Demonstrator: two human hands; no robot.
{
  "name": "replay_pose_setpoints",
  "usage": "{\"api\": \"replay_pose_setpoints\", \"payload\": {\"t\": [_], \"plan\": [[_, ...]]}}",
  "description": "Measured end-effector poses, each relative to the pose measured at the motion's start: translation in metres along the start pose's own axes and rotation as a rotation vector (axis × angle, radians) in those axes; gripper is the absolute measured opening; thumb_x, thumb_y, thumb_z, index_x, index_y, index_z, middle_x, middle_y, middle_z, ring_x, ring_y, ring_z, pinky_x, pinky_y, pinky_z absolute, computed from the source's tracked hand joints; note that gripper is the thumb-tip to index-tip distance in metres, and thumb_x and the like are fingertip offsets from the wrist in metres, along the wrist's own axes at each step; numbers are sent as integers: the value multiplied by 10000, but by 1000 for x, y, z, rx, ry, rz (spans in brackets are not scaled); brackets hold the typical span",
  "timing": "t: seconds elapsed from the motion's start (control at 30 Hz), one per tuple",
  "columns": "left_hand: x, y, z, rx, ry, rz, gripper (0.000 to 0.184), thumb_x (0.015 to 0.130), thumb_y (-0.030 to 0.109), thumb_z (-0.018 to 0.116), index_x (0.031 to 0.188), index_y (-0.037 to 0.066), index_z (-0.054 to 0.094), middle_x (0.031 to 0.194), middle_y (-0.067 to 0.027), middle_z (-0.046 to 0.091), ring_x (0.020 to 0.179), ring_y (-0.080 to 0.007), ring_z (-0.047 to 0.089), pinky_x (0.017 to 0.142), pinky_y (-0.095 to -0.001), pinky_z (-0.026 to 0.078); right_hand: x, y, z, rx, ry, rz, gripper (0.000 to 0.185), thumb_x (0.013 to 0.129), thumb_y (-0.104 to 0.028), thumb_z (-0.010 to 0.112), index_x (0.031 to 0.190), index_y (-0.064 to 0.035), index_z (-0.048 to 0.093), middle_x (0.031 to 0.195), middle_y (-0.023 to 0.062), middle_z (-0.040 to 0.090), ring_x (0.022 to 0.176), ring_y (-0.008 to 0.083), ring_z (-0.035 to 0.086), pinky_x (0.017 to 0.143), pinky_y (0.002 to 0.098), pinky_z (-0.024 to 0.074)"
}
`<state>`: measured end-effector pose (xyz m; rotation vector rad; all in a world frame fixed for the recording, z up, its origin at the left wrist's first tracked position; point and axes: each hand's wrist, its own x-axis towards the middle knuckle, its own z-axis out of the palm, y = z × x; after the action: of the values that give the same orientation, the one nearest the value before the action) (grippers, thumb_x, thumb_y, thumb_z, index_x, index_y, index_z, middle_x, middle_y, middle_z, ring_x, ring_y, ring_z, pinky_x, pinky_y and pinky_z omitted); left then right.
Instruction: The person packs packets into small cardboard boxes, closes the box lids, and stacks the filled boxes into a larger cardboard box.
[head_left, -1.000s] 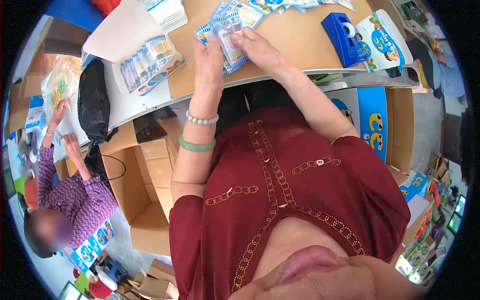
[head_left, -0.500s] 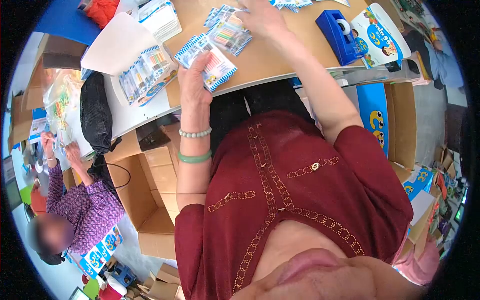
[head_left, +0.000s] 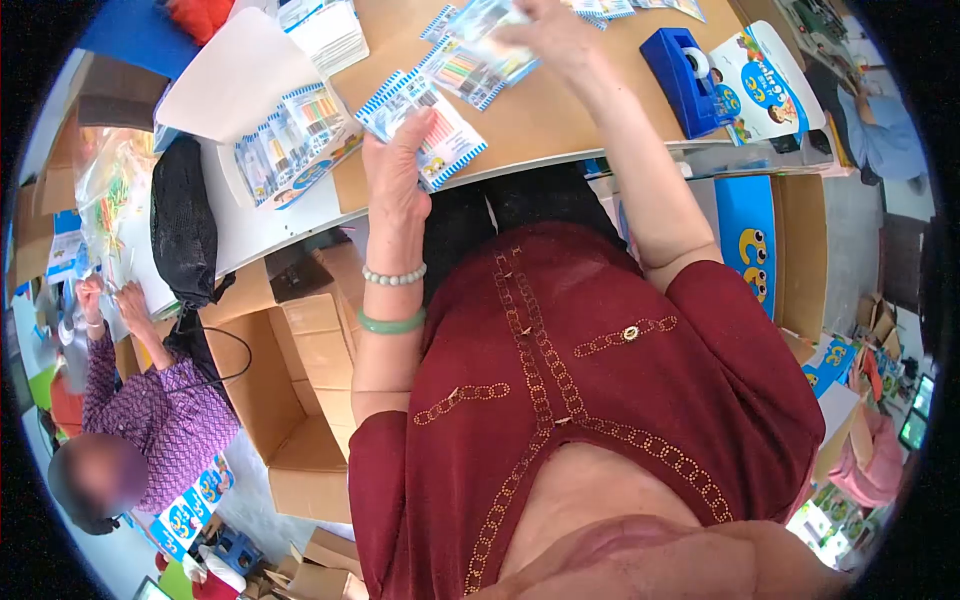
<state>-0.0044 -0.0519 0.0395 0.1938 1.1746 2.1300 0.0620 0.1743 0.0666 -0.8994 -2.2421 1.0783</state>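
Note:
My left hand (head_left: 398, 170) grips a clear packet (head_left: 447, 143) with blue-and-white striped ends and reddish sticks inside, thumb on top. My right hand (head_left: 555, 38) is farther forward, its fingers closed at the edge of another packet (head_left: 500, 38), which is blurred. Beneath that packet lies a packet of multicoloured sticks (head_left: 463, 72) on the brown board (head_left: 570, 115). Left of my left hand stands an open white box (head_left: 238, 82) with several similar packets (head_left: 290, 135) inside.
A blue tape dispenser (head_left: 685, 85) and a printed white carton (head_left: 770, 85) stand at the right. A black mesh bag (head_left: 183, 225) hangs over the table's left edge. Cardboard boxes (head_left: 270, 385) stand below. A co-worker in a purple patterned top (head_left: 190, 430) works at the left.
My right hand has moved slightly right, and a packet now shows at its fingers above the others. My left hand still holds its packet, shifted a little right.

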Motion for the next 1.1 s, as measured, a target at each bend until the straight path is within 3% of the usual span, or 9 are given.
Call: {"api": "replay_pose_setpoints", "payload": {"t": [0.07,0.27,0.53,0.6,0.73,0.77,0.9,1.0,1.1], "plan": [[1,-2,0,6,1,19,330,824,14,692,1132,3,575,1026,-88,675,873,-179,684,753,-314,587,-13,0,24,-210,-226,-82,478,756,-339,718,1117,-39,627,1054,175,647,1007,291,626,854,392,489],[-4,-2,-5,-13,9,42,311,841,24,674,1135,6,578,1044,-87,670,896,-184,682,766,-322,594,-38,-28,39,-623,-142,-178,469,726,-347,732,1063,-44,610,1057,217,638,1005,354,618,857,428,484],[-3,-1,-4,-7,2,43,318,845,32,676,1145,14,571,1039,-82,666,895,-185,677,777,-325,589,-32,-35,27,-274,-297,-117,363,766,-296,667,1027,-52,602,961,195,674,887,347,663,791,405,507],[-3,-2,-2,-32,16,46,378,826,-2,679,1180,10,545,1047,-77,651,891,-178,671,770,-326,581,-5,-19,25,-45,-150,-109,406,769,-313,681,1071,-51,611,941,169,690,890,344,668,797,411,514],[-3,-1,-1,-28,-33,12,368,825,2,682,1168,11,547,1053,-80,648,890,-183,671,768,-328,580,-2,-41,47,-672,-48,-49,484,750,-294,721,1112,4,602,1029,203,678,976,357,650,870,412,502],[-4,-1,-1,-23,-22,27,333,833,27,688,1142,16,565,1033,-79,659,883,-181,675,771,-327,584,5,-41,48,-576,-159,117,532,739,-273,732,1165,1,569,1072,219,663,984,360,647,898,420,491],[-6,1,-4,-16,-9,32,319,837,37,690,1131,16,566,1023,-80,662,883,-179,675,772,-328,584,14,-11,16,-304,-179,-5,632,723,-191,719,1297,-56,489,1173,200,616,1101,316,594,945,423,458],[-7,1,-4,-26,-18,22,329,834,18,684,1136,13,553,1029,-82,653,887,-179,673,765,-329,582,61,8,-31,-530,-402,-78,514,708,-344,757,1129,-75,634,1098,187,656,1031,355,631,894,408,498],[-6,2,0,-17,-36,9,328,837,22,684,1137,15,553,1029,-79,653,889,-176,673,768,-330,582,66,-2,-61,-678,-441,-389,377,655,-222,710,955,-5,642,917,208,658,899,358,638,744,435,504]]}}
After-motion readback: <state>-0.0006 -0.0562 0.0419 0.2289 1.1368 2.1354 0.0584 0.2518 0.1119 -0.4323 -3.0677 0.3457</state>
